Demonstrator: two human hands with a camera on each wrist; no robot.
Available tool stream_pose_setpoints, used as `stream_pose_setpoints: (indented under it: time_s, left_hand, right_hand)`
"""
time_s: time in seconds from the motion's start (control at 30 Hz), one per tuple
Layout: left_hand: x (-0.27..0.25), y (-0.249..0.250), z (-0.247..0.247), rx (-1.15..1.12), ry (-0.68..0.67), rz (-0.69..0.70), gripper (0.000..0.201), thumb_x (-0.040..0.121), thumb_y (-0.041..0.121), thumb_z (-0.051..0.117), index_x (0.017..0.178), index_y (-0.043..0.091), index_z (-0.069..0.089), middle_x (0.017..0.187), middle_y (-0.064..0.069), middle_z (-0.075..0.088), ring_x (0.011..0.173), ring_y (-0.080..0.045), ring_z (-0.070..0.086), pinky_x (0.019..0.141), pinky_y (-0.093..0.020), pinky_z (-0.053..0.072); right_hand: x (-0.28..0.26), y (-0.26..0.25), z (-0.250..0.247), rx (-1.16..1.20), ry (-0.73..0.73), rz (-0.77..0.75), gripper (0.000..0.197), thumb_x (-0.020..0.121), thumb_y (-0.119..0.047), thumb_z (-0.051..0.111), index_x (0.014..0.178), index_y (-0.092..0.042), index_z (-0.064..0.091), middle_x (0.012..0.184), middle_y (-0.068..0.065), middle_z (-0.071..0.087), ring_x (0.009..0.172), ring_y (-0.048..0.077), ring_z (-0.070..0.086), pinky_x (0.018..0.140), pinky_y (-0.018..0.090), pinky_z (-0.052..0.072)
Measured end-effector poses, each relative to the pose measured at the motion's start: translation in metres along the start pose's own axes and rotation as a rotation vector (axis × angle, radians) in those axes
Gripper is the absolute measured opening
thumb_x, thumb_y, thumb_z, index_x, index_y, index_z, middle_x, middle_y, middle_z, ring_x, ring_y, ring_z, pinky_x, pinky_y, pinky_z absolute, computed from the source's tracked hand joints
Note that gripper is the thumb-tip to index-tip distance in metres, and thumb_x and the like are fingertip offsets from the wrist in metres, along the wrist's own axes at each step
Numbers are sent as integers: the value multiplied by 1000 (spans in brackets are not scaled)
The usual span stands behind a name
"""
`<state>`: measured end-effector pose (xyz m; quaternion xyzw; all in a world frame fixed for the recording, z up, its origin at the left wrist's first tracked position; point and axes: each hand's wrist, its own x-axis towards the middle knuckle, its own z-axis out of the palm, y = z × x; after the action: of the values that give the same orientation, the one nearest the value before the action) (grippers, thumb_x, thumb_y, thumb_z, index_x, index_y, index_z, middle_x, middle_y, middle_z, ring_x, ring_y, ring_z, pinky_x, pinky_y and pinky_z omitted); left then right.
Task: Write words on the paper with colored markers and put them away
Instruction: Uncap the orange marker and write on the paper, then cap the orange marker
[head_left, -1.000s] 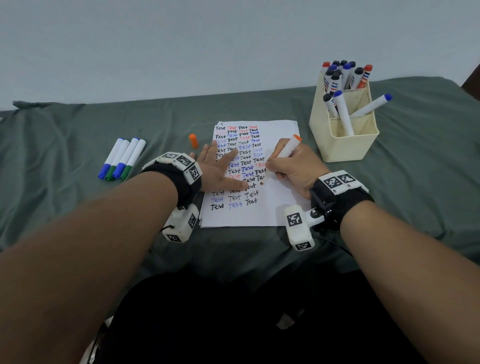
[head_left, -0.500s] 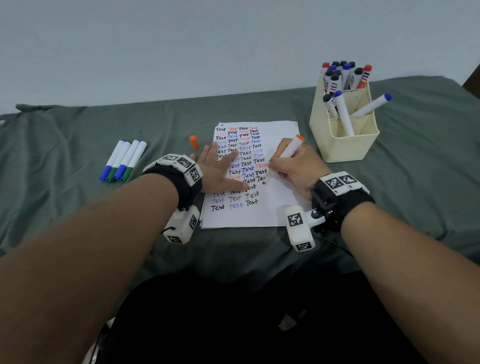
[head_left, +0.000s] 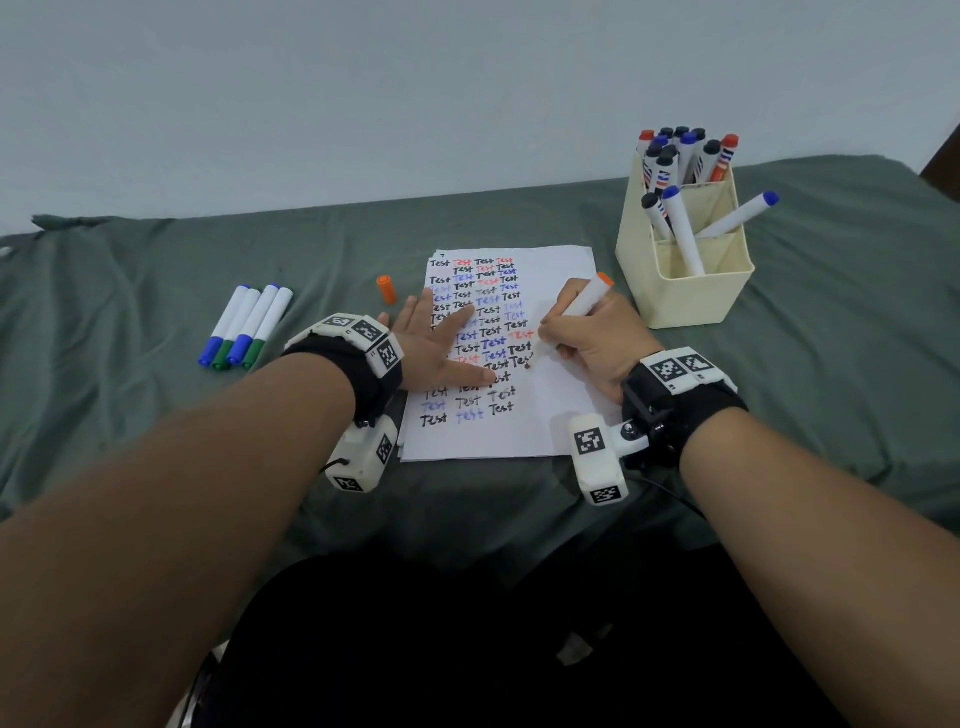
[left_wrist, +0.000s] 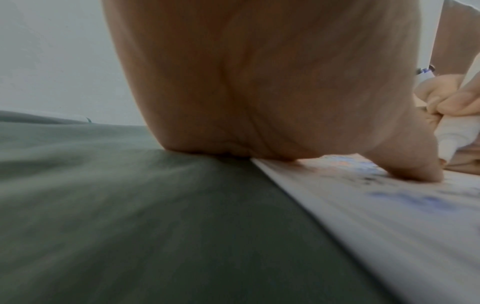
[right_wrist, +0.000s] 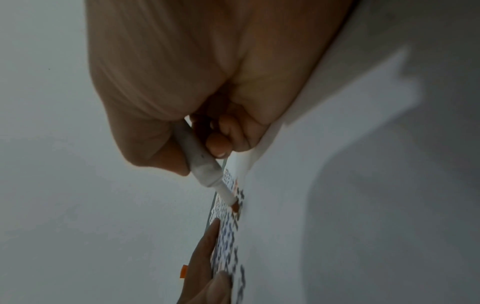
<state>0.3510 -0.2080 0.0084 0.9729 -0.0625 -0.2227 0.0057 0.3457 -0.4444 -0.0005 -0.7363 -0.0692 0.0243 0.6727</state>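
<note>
A white paper (head_left: 561, 415) covered with rows of "Test" in black, blue and red lies on the green cloth. My right hand (head_left: 587, 338) grips an uncapped orange marker (head_left: 584, 301), its tip (right_wrist: 235, 207) at the paper beside the right column of words. My left hand (head_left: 441, 348) lies flat with straight, spread fingers on the paper's left part, the thumb (left_wrist: 410, 164) pressed down. The marker's orange cap (head_left: 386, 289) lies on the cloth just left of the paper.
A cream holder (head_left: 685, 291) with several markers stands right of the paper. Several blue- and green-capped markers (head_left: 244, 327) lie side by side on the cloth (head_left: 156, 415) at the left. A pale wall rises behind.
The right hand has shifted the marker tip slightly along the paper while writing. The left hand stays flat in place.
</note>
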Motion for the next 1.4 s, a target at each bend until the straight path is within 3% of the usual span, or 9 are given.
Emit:
stream_pose_setpoints:
  time_s: [0.17, 0.33, 0.57, 0.8, 1.0, 1.1, 1.17, 1.27, 1.4]
  left_hand:
    - [-2, 0, 0, 3, 6, 4, 110, 64, 98, 35, 150, 49, -14, 160, -7, -30, 148, -28, -24, 118, -55, -9]
    - [-3, 2, -1, 9, 3, 2, 109, 66, 96, 36, 151, 48, -14, 160, -8, -30, 149, -28, -24, 118, -56, -8]
    - [-2, 0, -1, 14, 3, 6, 110, 65, 97, 35, 150, 48, -15, 160, -8, -30, 149, -28, -23, 119, -56, -7]
    - [1, -1, 0, 19, 5, 8, 111, 63, 98, 34, 150, 48, -15, 160, -7, -30, 149, -28, -23, 119, -57, -7]
    - [-1, 1, -2, 20, -6, 2, 110, 66, 96, 37, 151, 48, -14, 160, -7, -30, 149, -28, -23, 119, -56, -6]
    - [-3, 2, -1, 13, 11, 6, 109, 68, 95, 37, 151, 47, -13, 161, -8, -28, 149, -28, -22, 120, -56, -6]
    - [-5, 1, -1, 12, 43, 17, 108, 68, 94, 38, 152, 47, -10, 162, -9, -24, 150, -28, -18, 119, -55, -4]
    - [-6, -2, -5, 33, 72, 21, 107, 64, 97, 38, 151, 51, -2, 165, -7, -11, 152, -30, -6, 119, -55, 5]
    - [-8, -15, -18, 114, 259, 59, 85, 69, 92, 41, 144, 54, 31, 153, 0, 33, 141, -29, 28, 113, -52, 24]
  right_hand:
    - [-2, -2, 1, -71, 25, 11, 22, 66, -7, 67, 56, -26, 60, 55, -4, 57, 50, 11, 50, 53, 26, 43]
    - [-5, -5, 2, -47, -11, 18, 19, 62, -4, 66, 55, -21, 58, 52, -3, 53, 48, 11, 47, 49, 22, 40]
    - [-4, -3, 1, -48, -3, 8, 17, 64, -6, 70, 59, -20, 63, 55, 1, 59, 50, 13, 51, 50, 23, 44]
    - [-1, -1, 1, -44, 50, 11, 16, 60, -10, 66, 54, -23, 60, 52, -5, 55, 50, 11, 50, 51, 25, 42]
    - [1, 2, 1, 148, 5, 8, 17, 71, -9, 77, 64, -23, 71, 71, 11, 69, 61, 20, 61, 60, 30, 50]
    - [1, 1, 1, 233, -24, 7, 12, 73, -10, 84, 72, -19, 76, 80, 22, 73, 64, 21, 65, 60, 27, 54]
    - [1, 0, 0, 253, -49, 21, 12, 73, -13, 88, 77, -17, 78, 82, 23, 73, 63, 20, 64, 59, 26, 53]
    - [1, 0, 0, 292, -46, 63, 14, 75, -11, 89, 81, -17, 78, 75, 13, 72, 59, 18, 59, 55, 25, 49]
    - [-2, -2, 1, 391, -45, 79, 14, 86, -10, 80, 99, -6, 75, 91, 22, 75, 64, 21, 63, 59, 26, 52]
